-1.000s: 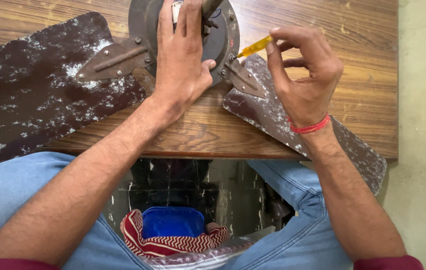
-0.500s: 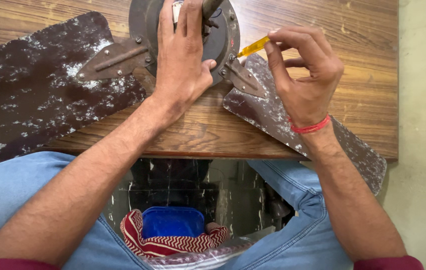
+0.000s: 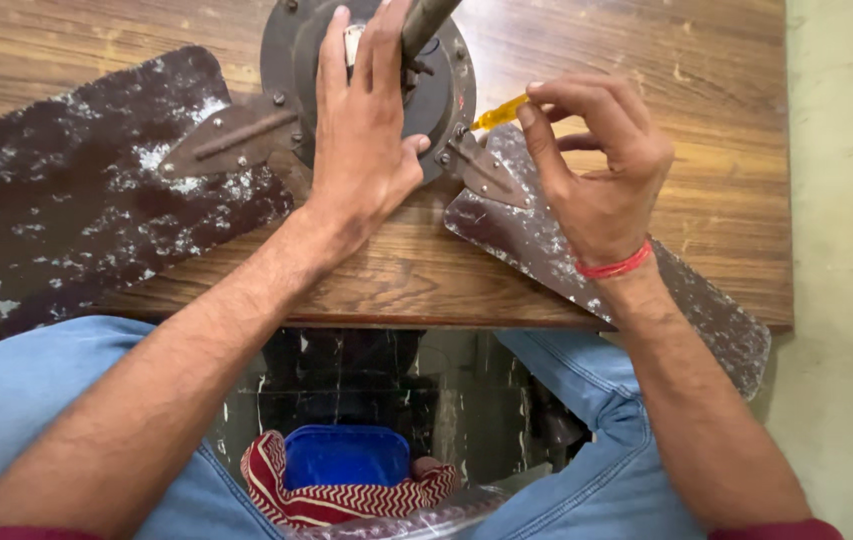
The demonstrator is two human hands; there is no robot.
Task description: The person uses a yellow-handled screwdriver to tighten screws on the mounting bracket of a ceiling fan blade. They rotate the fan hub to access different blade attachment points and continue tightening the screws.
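Lap: jeans [image 3: 36, 400] closest to me, knees spread, and down between them on the floor a blue tub [image 3: 346, 455] with a red-and-white zigzag cloth [image 3: 346, 500] bunched around its front.
Surface: wooden surface [image 3: 646, 60], pretty scuffed, front edge right above the knees.
Blades: two dusty brown fan blades, one blade [image 3: 66, 220] lying flat out to the left, the other blade [image 3: 566, 260] angling down to the right with its tip hanging past the surface edge. Both are speckled white.
Motor: round dark fan motor [image 3: 291, 50] sits at the far middle of the surface, both blades bolted to it by rusty brackets.
Left hand: left hand [image 3: 361, 150] is flat on top of the motor, fingers spread, palm pressing down, not gripping anything.
Right hand: right hand [image 3: 596, 165] has fingertips pinched together on a small yellow-handled screwdriver [image 3: 498, 113], red thread on the wrist.
Screwdriver: tip points left at the right bracket's screws, right at the motor's rim.
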